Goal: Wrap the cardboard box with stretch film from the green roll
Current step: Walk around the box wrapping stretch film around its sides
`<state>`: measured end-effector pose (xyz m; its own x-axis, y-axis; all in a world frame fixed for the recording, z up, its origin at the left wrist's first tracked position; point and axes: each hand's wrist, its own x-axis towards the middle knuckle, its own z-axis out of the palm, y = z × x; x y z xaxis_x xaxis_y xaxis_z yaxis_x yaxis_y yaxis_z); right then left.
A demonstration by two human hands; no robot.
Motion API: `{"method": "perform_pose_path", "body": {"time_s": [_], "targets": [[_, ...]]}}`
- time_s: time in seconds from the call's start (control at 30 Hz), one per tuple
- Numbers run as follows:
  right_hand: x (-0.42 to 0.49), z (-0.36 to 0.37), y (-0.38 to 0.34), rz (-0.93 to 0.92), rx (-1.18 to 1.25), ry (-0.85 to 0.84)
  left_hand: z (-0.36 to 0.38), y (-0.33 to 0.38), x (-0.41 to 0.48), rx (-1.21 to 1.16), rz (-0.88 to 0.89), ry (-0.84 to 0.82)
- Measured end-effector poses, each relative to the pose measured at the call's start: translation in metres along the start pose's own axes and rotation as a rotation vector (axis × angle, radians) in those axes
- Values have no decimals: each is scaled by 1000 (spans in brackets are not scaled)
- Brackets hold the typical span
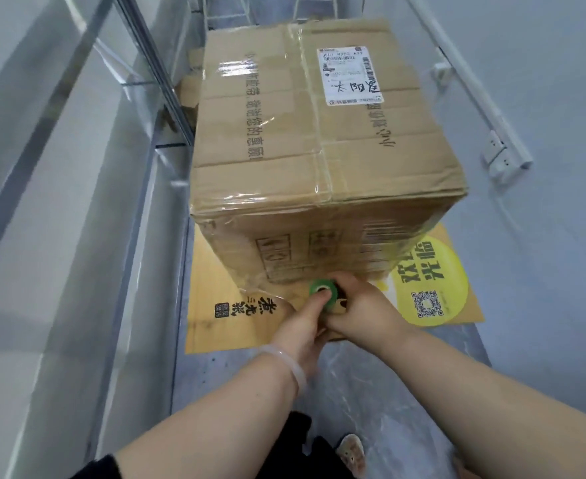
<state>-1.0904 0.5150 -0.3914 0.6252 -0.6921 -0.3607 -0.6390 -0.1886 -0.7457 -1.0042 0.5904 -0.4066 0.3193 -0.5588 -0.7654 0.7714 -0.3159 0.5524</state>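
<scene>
A large brown cardboard box (322,140) stands on the floor, taped along its top seam, with a white shipping label at the far right of its top. Clear stretch film (250,281) clings to its lower near face. The green roll (322,291) sits low against the bottom of that face, seen end-on. My left hand (305,323) grips the roll from below, thumb by its core. My right hand (360,305) curls round the roll from the right. Most of the roll is hidden by both hands.
The box rests on a flat yellow printed cardboard sheet (433,292) on the grey floor. A glass partition with a metal frame (136,188) runs along the left. A white wall (544,98) with sockets stands on the right. A shoe (352,451) shows at the bottom.
</scene>
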Motion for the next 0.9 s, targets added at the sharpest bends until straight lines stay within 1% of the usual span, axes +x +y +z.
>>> {"method": "perform_pose_path", "body": {"time_s": [0.03, 0.13, 0.2, 0.27, 0.33, 0.4, 0.5, 0.57, 0.7, 0.8, 0.9], "targets": [[-1, 0, 1, 10, -28, 37, 2, -3, 1, -15, -4, -1], [-5, 4, 6, -7, -194, 222, 12, -7, 0, -86, -11, -23], [-4, 2, 10, -8, -239, 253, 20, -12, 7, -101, -25, -15], [-3, -2, 14, 21, -188, 234, 30, -17, 10, -76, -36, -21], [-3, -8, 16, -9, -58, 251, 38, -19, 18, -12, -17, -27], [-3, -13, 18, -37, 68, 226, 43, -18, 23, 50, 15, 2], [-3, -23, 21, -22, 169, 105, 42, -11, 24, 114, 11, 22], [-1, -30, 24, -40, 133, 72, 42, -8, 18, 127, 14, 16], [2, -37, 27, -98, 4, 82, 46, -18, 17, 36, 33, 39], [4, -42, 33, -104, -50, 70, 52, -28, 11, 33, 74, 126], [10, -48, 34, -107, -86, -19, 58, -40, -1, 93, 126, 196]]}}
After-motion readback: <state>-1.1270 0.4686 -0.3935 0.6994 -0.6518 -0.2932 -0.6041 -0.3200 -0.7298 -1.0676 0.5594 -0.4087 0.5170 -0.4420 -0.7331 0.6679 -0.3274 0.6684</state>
